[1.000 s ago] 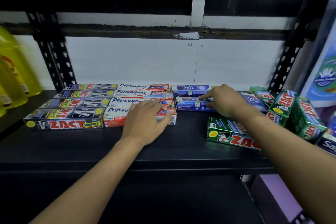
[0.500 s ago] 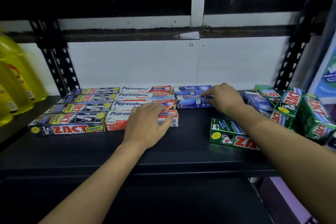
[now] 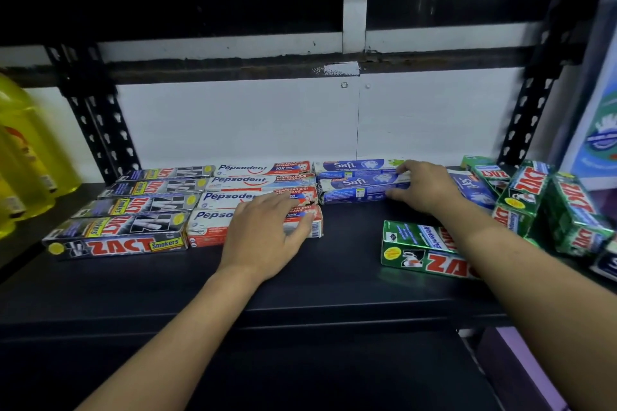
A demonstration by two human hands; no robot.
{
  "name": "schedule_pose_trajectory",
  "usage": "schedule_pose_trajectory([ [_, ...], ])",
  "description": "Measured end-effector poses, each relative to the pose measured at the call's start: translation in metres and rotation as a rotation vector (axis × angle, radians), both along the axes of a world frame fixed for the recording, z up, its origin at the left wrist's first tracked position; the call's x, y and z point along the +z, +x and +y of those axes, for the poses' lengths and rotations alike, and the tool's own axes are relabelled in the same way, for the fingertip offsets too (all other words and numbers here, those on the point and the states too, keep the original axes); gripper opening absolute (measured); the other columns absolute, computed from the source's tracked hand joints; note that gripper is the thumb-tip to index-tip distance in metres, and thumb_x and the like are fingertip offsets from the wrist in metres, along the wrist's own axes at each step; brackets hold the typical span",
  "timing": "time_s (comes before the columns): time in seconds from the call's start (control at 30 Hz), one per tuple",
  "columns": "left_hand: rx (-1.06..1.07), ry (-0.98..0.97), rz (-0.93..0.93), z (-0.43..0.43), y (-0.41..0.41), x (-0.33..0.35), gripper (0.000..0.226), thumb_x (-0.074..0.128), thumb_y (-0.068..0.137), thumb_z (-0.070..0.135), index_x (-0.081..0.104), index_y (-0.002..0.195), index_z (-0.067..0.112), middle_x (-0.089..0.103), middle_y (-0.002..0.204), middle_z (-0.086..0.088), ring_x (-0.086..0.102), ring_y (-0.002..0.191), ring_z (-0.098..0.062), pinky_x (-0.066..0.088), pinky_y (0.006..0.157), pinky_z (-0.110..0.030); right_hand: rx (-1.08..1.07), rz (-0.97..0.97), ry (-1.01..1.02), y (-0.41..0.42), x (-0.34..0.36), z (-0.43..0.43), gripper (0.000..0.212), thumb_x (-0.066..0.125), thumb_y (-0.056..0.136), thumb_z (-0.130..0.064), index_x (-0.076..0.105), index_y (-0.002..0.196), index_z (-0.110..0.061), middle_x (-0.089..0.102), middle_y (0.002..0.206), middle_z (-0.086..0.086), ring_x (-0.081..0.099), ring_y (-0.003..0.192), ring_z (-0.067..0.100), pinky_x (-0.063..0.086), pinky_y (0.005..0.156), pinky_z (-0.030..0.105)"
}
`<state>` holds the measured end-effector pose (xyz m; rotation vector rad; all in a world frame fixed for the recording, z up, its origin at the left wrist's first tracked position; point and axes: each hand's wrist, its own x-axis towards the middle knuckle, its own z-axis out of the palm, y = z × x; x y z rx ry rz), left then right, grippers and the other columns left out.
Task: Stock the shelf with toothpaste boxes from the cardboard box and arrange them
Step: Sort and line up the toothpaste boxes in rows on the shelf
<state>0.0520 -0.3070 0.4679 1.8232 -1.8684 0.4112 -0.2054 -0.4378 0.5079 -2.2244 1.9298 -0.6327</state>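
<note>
Toothpaste boxes (image 3: 260, 181) are lying along the shelf's (image 3: 334, 280) back edge. My right grip (image 3: 425, 188) is pinching a blue box (image 3: 354, 183), and my left grip (image 3: 267, 230) is resting flat on a white box (image 3: 208, 222). Crooked pushing risks skewing the rows.

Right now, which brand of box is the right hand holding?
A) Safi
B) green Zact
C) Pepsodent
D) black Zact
A: the right hand grips the front Safi box by its end, while the left hand rests flat on the Pepsodent boxes.
</note>
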Motion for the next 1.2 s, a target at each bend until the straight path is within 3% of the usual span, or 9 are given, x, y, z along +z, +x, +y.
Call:
schedule_pose_trajectory([
  [0.1,0.004,-0.002,-0.017,0.0002,0.0001,-0.0002,0.054,0.036,0.095,0.062,0.063,0.128,0.028,0.058,0.138,0.010,0.049,0.130,-0.011,0.035,0.107,-0.036,-0.033,-0.042,0.027,-0.0006,-0.0018,-0.0015,0.065,0.074,0.081,-0.049,0.053,0.130,-0.013,0.061,0.124,0.014,0.055,0.116,0.032,0.045,0.091,0.036],
  [0.27,0.004,0.010,-0.018,0.0007,-0.0001,0.0005,0.064,0.026,0.091,0.066,0.062,0.130,0.029,0.055,0.140,0.011,0.046,0.132,-0.010,0.033,0.108,-0.036,-0.067,-0.086,0.019,0.0009,-0.0011,-0.0014,0.064,0.075,0.078,-0.052,0.055,0.125,-0.013,0.063,0.119,0.014,0.056,0.113,0.032,0.047,0.088,0.036],
  [0.47,0.001,0.007,-0.013,0.0010,-0.0004,0.0005,0.061,0.029,0.092,0.064,0.062,0.129,0.029,0.056,0.140,0.011,0.046,0.132,-0.009,0.033,0.107,-0.035,-0.085,-0.085,-0.015,0.0045,0.0001,0.0000,0.064,0.075,0.078,-0.053,0.057,0.123,-0.012,0.063,0.118,0.013,0.056,0.112,0.032,0.046,0.084,0.035],
  [0.73,0.002,0.004,-0.009,0.0008,0.0000,-0.0002,0.058,0.032,0.092,0.063,0.063,0.128,0.029,0.058,0.137,0.010,0.048,0.130,-0.010,0.033,0.106,-0.035,-0.080,-0.136,-0.031,0.0033,-0.0015,-0.0004,0.067,0.079,0.074,-0.051,0.057,0.125,-0.012,0.063,0.121,0.013,0.055,0.115,0.031,0.046,0.088,0.035],
  [0.87,-0.002,-0.003,0.004,0.0017,-0.0010,0.0005,0.057,0.035,0.092,0.062,0.065,0.126,0.027,0.060,0.134,0.009,0.051,0.128,-0.012,0.035,0.104,-0.035,-0.096,-0.167,0.000,0.0009,-0.0026,-0.0008,0.079,0.082,0.072,-0.050,0.052,0.133,-0.009,0.059,0.129,0.014,0.051,0.123,0.032,0.045,0.095,0.037],
  [1.2,0.011,0.005,-0.023,0.0004,-0.0002,0.0001,0.059,0.032,0.092,0.063,0.063,0.128,0.029,0.059,0.137,0.010,0.050,0.129,-0.011,0.035,0.105,-0.035,-0.162,-0.202,0.026,0.0001,-0.0044,-0.0016,0.082,0.079,0.069,-0.059,0.052,0.128,-0.008,0.059,0.125,0.016,0.049,0.123,0.033,0.046,0.092,0.039],
])
